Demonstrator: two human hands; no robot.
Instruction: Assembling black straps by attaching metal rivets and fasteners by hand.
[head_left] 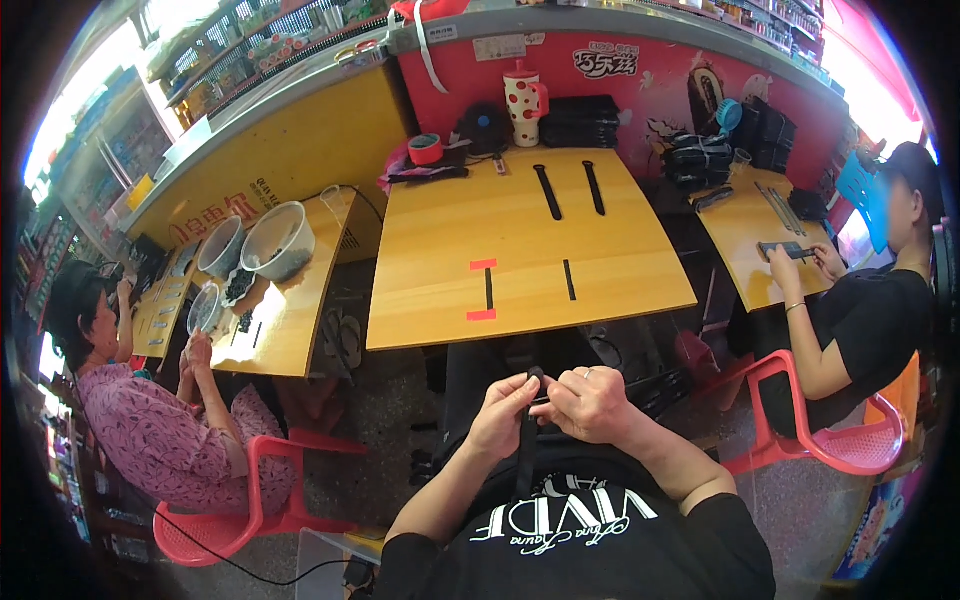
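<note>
Close in front of my chest, my left hand (503, 412) pinches a black strap (526, 455) near its upper end. A small dark rounded end shows above the fingertips. My right hand (588, 405) is curled closed against that same end, and its fingers hide the detail there. The strap's lower part hangs down before my shirt. On the table (430, 230) ahead lie two black straps (548, 192) with wider far ends. Nearer to me, a thin black strip (489, 290) lies between two red tape pieces (482, 315), with another dark strip (570, 280) to its right.
A spotted tumbler (524, 105), red tape roll (425, 150) and stacked black packs (580, 122) stand at the table's far edge. At left, a person sits by plastic tubs (279, 243); at right, another person handles a dark piece (786, 250). Red chairs (262, 490) flank me.
</note>
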